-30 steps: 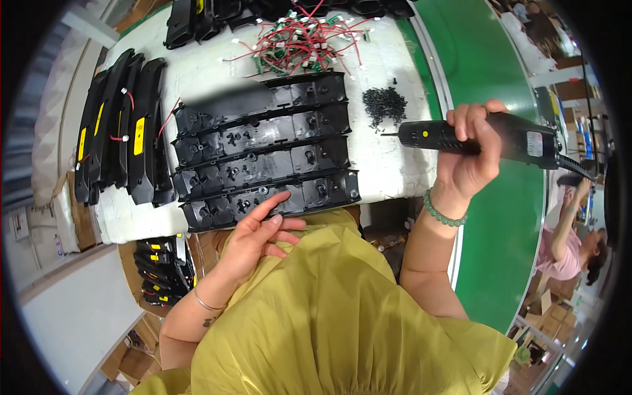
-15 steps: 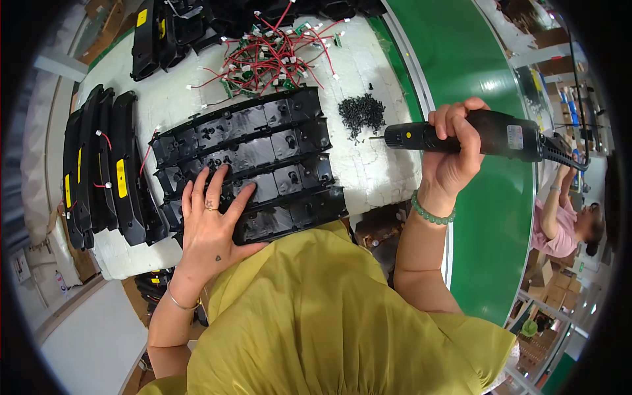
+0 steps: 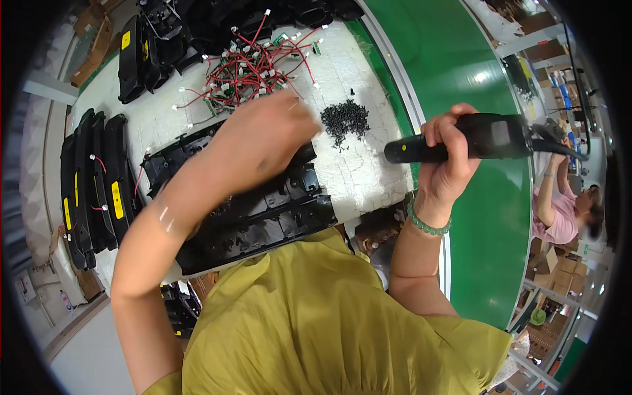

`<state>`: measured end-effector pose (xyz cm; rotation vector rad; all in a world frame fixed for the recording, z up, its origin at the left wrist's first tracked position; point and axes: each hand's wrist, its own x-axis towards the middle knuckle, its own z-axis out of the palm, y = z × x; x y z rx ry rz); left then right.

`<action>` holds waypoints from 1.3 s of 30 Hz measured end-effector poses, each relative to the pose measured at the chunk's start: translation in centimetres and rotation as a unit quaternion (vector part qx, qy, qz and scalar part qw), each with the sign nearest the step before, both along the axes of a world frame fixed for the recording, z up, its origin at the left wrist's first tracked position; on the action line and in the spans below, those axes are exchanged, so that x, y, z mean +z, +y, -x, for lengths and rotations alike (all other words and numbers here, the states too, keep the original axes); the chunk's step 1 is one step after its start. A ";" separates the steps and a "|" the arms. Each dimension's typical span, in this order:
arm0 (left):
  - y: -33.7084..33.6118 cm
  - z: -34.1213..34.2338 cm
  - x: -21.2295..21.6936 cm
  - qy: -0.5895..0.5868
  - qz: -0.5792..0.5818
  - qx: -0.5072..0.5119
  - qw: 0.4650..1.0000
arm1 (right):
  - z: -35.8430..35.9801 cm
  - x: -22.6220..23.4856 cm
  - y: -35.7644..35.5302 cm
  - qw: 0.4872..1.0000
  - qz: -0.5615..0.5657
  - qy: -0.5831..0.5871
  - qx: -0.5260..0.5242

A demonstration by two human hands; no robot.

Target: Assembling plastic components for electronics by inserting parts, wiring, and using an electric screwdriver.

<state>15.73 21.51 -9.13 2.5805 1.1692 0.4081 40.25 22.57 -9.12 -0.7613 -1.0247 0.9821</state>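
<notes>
My right hand (image 3: 449, 158) is wrapped round a black electric screwdriver (image 3: 497, 137), held level over the right side with its front end toward the left. My left hand (image 3: 266, 135) hangs above a row of long black plastic housings (image 3: 280, 220) in front of me. Its fingers are smeared by motion and lie close to a heap of small black screws (image 3: 345, 122). The left forearm hides part of the housings. Beyond them is a tangle of small green circuit boards with red wires (image 3: 243, 72).
Black housings with yellow labels (image 3: 117, 197) stand at the left on the white padded surface (image 3: 378, 174). More black parts (image 3: 217, 20) lie at the back. A green worktop (image 3: 484, 217) runs along the right. A person in pink (image 3: 559, 210) sits at the far right.
My left hand has lifted off the housings and moved right and away from me, toward the screws. My right hand still holds the screwdriver in nearly the same place.
</notes>
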 end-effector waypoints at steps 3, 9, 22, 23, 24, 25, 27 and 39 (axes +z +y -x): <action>7.4 -2.5 -3.9 -0.011 -0.095 -0.062 0.993 | 0.1 0.0 -0.7 0.999 0.035 -0.016 -0.022; 12.5 -6.0 -7.6 0.031 -0.072 -0.123 0.989 | -0.5 -1.0 -1.9 0.999 0.051 0.007 -0.012; 0.4 8.3 2.5 -0.257 0.154 0.290 0.909 | -2.0 -1.6 -1.5 0.997 0.038 0.066 -0.005; -1.4 9.3 2.0 -0.288 0.159 0.308 0.893 | -1.9 -1.7 -1.3 0.997 0.040 0.069 0.001; -2.8 9.9 1.5 -0.285 0.160 0.314 0.891 | -1.8 -1.6 -1.2 0.997 0.045 0.068 -0.001; -4.5 10.6 1.0 -0.319 0.188 0.341 0.864 | -1.5 -1.7 -1.1 0.996 0.052 0.071 0.002; -6.2 11.1 -0.1 -0.361 0.198 0.367 0.834 | -1.9 -1.8 -0.8 0.998 0.039 0.047 0.001; -6.7 10.4 -1.6 -0.117 0.093 0.374 0.915 | -3.0 -2.5 -1.2 0.999 0.025 0.021 0.034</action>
